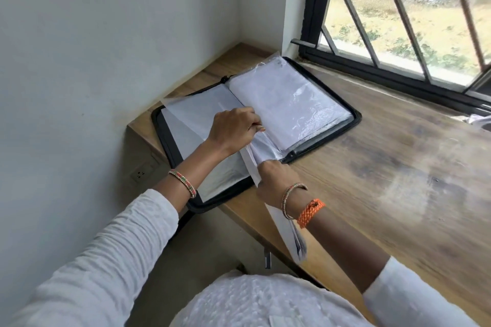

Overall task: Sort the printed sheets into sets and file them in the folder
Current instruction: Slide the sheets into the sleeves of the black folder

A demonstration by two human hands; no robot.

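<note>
The left hand (233, 129) sits over the middle of the open folder (342, 125), its fingers curled and pinching the edge of a clear plastic sleeve (261, 145) near the spine. The right hand (276, 180) is just nearer, at the folder's near edge, its fingers closed round a bundle of printed sheets (296, 240). The far end of that bundle is tucked under the pinched sleeve, and the near end trails back below the right wrist and hangs past the edge of the surface (398, 167). How far the sheets have gone into the sleeve cannot be told.

Both wrists carry thin beaded bangles; the right wrist also wears an orange braided band (310, 212). The sleeves of the person's top are white.

The folder is a black zip-round case lying open and flat at the far left end of the wooden surface, in the corner by the wall (106, 48). Its right half holds a thick stack of filled plastic sleeves (289, 98), glossy and slightly crumpled. Its left half shows a few flatter pages (191, 114), and its near left corner overhangs the surface edge.

To the right, beyond the folder, a black-framed window (316, 8) with slanted bars runs along the far side. At the far right edge of the surface a small piece of white paper (478, 119) is just visible. A wall socket (140, 174) sits low on the wall under the surface.
</note>
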